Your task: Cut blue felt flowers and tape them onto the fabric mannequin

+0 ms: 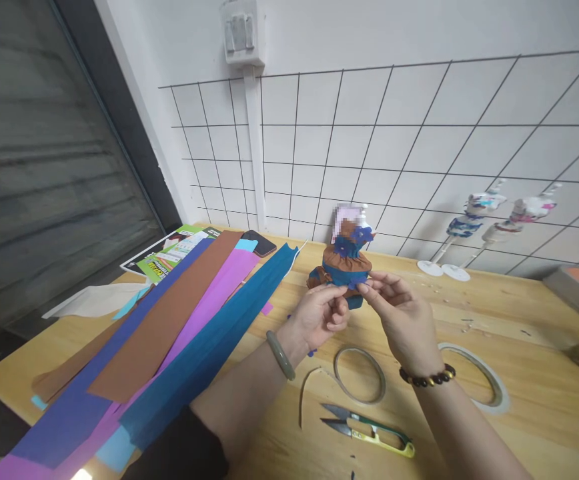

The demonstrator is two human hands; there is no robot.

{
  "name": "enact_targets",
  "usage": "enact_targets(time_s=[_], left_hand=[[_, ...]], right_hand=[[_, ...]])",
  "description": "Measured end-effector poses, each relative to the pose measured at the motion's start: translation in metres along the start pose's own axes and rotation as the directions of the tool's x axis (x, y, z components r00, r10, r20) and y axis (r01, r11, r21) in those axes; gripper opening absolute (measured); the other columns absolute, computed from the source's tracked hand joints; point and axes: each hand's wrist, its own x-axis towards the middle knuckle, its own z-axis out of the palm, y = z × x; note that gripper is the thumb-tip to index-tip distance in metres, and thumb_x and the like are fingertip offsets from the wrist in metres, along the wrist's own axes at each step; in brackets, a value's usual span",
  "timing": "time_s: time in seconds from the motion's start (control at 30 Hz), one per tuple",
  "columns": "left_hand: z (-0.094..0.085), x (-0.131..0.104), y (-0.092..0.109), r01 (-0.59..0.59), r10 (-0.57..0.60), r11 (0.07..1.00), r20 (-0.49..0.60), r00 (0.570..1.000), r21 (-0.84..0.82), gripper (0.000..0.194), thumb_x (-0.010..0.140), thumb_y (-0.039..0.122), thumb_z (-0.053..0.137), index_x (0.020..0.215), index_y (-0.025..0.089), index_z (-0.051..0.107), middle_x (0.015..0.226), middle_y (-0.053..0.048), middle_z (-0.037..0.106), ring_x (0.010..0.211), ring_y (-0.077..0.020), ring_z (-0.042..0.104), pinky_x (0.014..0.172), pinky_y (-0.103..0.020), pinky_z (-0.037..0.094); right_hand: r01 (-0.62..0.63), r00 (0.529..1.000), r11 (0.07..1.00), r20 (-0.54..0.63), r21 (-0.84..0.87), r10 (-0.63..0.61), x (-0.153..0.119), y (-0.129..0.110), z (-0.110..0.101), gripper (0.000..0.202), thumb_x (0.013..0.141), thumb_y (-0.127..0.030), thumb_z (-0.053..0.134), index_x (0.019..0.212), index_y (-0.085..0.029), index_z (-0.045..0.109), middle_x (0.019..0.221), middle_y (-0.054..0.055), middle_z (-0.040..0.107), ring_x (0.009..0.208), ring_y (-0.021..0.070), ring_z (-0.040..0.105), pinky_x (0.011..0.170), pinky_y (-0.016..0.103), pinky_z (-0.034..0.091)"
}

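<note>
A small dress-form figure stands on the table, dressed in ruffled brown, teal and purple crepe paper. At its lower front, my left hand has thumb and forefinger closed at the edge of a small purple paper piece. From the other side, my right hand pinches that piece between thumb and fingertips. Much of the skirt's lower part is hidden behind my hands. Nearer me lie a roll of narrow tape, its end pulled loose, and yellow-handled thread snips with their blades apart.
Long crepe paper strips, brown, teal and magenta, cover the left side. A phone and printed leaflets lie behind them. Another tape roll is at right. Two dress forms lean toward the wall grid.
</note>
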Motion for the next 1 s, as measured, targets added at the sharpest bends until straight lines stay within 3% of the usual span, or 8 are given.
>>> enact_targets(time_s=[1.0], left_hand=[[-0.0025,0.0016,-0.0011,-0.016,0.019,0.999,0.066,0.998,-0.045,0.020,0.073,0.022,0.055,0.059,0.014,0.044,0.045,0.004,0.043,0.036,-0.0026,0.032,0.035,-0.016,0.015]], right_hand=[[0.013,0.999,0.998,0.029,0.062,-0.015,0.0028,0.0003,0.0058,0.027,0.066,-0.026,0.072,0.089,-0.022,0.060,0.075,-0.001,0.062,0.071,0.0116,0.059,0.068,0.025,0.048]])
